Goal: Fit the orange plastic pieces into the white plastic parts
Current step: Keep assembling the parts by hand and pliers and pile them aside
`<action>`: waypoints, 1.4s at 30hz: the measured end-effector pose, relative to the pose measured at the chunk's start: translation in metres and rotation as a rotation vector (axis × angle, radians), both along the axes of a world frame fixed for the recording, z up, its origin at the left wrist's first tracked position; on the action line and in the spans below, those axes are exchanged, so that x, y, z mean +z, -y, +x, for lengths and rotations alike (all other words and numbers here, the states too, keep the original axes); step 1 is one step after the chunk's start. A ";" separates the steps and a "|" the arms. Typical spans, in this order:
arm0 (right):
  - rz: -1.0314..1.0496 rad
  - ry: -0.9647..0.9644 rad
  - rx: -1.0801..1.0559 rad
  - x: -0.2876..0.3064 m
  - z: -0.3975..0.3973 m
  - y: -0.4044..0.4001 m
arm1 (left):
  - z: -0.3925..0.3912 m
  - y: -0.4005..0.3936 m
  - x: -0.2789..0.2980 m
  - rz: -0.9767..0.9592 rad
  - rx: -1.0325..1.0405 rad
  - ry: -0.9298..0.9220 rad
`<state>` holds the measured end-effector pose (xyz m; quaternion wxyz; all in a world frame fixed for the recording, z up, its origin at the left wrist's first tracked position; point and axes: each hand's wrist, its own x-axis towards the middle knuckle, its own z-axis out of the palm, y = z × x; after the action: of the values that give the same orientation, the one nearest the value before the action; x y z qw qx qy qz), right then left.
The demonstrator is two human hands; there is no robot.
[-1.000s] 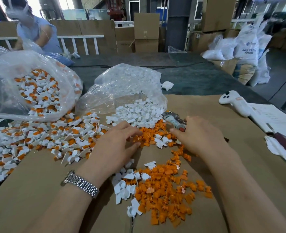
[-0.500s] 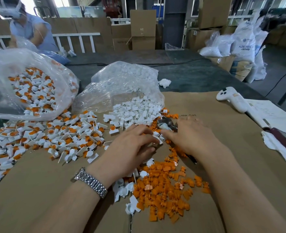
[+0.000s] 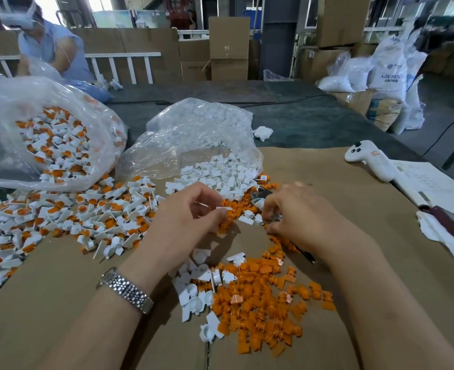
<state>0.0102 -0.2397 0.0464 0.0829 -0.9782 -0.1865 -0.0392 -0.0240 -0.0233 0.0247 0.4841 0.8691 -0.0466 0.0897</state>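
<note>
- Left hand (image 3: 191, 217) pinches a white part (image 3: 223, 208) at frame centre.
- Right hand (image 3: 295, 217) curls into the orange pieces (image 3: 258, 303); grip unclear.
- Best align the socket before pressing.

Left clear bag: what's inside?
The left clear bag holds white parts with orange pieces already fitted. Its deeper contents are hidden by glare and the pile itself.

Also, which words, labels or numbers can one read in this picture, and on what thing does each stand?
"ABS RESI", cut off at the fold: on the white sack at the far right.
Smaller line under it: too blurred to read.
Sheet of paper by the white controller: print too small to read.
</note>
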 end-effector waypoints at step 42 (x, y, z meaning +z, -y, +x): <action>0.888 -0.180 0.226 0.014 -0.014 -0.021 | -0.005 -0.002 0.013 -0.835 -0.229 -0.334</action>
<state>-0.0042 -0.2186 0.0604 0.5131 -0.8212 -0.2491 -0.0208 -0.0292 -0.0215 0.0374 0.8002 0.5917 -0.0234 -0.0947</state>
